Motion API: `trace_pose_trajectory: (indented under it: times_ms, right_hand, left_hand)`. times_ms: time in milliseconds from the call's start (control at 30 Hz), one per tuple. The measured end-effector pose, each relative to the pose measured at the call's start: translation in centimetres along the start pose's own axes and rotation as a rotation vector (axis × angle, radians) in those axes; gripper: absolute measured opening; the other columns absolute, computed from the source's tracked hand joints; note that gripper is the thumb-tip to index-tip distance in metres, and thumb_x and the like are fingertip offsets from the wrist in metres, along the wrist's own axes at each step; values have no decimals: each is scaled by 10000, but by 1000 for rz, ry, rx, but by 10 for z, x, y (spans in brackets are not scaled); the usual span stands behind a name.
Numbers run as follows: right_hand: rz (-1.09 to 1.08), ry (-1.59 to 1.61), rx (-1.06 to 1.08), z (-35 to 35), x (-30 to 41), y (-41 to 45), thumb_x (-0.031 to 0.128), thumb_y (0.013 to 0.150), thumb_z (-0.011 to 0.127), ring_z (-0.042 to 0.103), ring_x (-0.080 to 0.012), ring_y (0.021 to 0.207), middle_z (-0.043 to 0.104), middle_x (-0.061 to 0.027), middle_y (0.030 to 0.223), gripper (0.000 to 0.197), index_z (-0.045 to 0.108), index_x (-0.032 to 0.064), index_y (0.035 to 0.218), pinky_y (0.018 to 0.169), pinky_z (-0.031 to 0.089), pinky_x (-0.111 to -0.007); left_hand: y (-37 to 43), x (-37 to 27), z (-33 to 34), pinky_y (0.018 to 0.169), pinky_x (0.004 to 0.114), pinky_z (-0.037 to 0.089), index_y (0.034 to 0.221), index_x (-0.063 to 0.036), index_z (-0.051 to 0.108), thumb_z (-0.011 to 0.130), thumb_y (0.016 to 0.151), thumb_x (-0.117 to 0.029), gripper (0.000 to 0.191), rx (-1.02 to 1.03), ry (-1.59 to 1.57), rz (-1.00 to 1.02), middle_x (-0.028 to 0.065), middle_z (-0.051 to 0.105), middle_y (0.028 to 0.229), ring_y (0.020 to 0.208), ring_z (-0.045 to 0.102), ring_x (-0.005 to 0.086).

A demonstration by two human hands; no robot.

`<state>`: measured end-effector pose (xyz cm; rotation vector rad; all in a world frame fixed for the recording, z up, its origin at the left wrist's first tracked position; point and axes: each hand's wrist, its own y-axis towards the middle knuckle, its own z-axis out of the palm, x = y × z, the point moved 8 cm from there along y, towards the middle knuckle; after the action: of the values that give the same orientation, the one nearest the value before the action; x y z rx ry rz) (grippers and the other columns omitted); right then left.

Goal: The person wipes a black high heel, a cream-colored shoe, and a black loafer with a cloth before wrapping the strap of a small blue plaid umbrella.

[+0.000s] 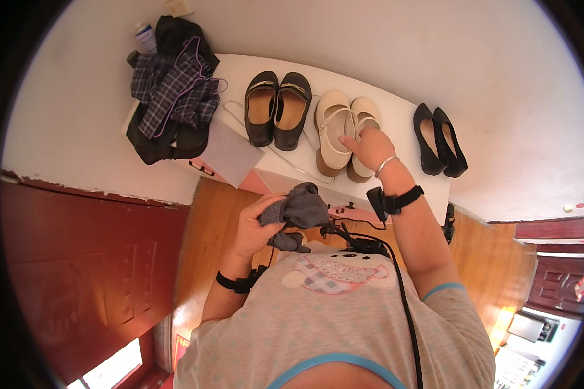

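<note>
My left hand (255, 226) grips a bunched dark grey cloth (305, 208) in front of my body, part of it hanging below the fingers. At the white cabinet top (267, 163), my right hand (375, 148) reaches into a pair of cream strap shoes (332, 109) with brown heels. Its thumb is over the left shoe's opening and its fingers go into the right shoe, around their adjoining sides; the fingertips are partly hidden. Left of this pair stand black loafers (261, 133) with tan insoles. Black flats (430, 163) stand near the cabinet's right end.
Plaid clothing (175, 92) with a purple hanger (194, 80) is heaped at the cabinet's left end, beside a spray can (146, 36). A grey sheet (231, 153) overhangs the front edge. A black cable (404, 301) runs down my shirt. A red door (92, 272) stands left.
</note>
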<state>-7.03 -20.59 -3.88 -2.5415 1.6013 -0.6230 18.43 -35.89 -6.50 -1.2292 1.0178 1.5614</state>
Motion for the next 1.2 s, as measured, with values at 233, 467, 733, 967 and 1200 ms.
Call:
trace_pose_trajectory:
  times_ms: [233, 467, 733, 967, 1200]
  right_hand:
    - [-12, 43, -88, 9, -13, 7, 410, 861, 592, 646, -394, 831, 659, -269, 859, 482, 673, -66, 845, 770, 513, -436]
    - [-32, 294, -682, 14, -67, -36, 192, 794, 660, 599, -364, 1037, 544, -295, 1216, 735, 323, -93, 1381, 834, 506, -406]
    - [440, 1222, 28, 63, -104, 12, 51, 783, 615, 610, -325, 910, 582, -163, 1089, 459, 489, -34, 1216, 717, 508, -512]
    - [315, 1790, -120, 59, -135, -18, 19, 826, 527, 646, -295, 872, 618, -165, 1008, 391, 502, -35, 1212, 752, 554, -406]
    - [-35, 2101, -105, 5, -100, -79, 140, 962, 485, 647, -239, 914, 619, -165, 1096, 338, 506, -38, 1248, 778, 561, -355]
  left_hand:
    - [7, -5, -25, 943, 284, 444, 1143, 51, 613, 611, 689, 79, 455, -25, -3, 21, 111, 618, 1181, 1080, 579, 172]
    - [16, 8, -48, 962, 315, 444, 1216, 50, 572, 594, 768, 25, 450, -115, -338, -32, 105, 618, 1178, 1074, 587, 187]
    - [39, 6, -26, 973, 344, 458, 1253, 49, 520, 581, 826, -27, 438, -43, -591, -59, 116, 605, 1186, 1075, 589, 205]
    - [49, 9, -13, 969, 375, 471, 1267, 18, 496, 592, 888, -145, 423, -51, -749, -81, 134, 582, 1226, 1097, 585, 249]
    - [85, -21, 51, 1002, 360, 436, 1297, 0, 477, 646, 861, -57, 472, 110, -713, -31, 121, 561, 1263, 1139, 555, 222]
